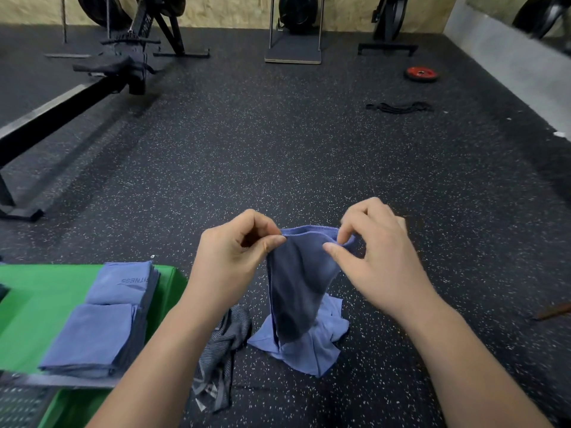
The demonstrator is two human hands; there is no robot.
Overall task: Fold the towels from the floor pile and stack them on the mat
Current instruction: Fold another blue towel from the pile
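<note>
Left hand [234, 254], right hand [381, 261]: each grip pinches top edge of blue towel [298, 288], frame centre. Folded towels [102, 322] on green mat [34, 304], lower left.

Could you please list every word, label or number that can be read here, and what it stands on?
"FITNESS", upside down to the camera, beside a swoosh mark, on the far folded towel on the green mat.
Lettering on the rowing machine frame: too blurred to read.
Held blue towel: no text visible.
</note>
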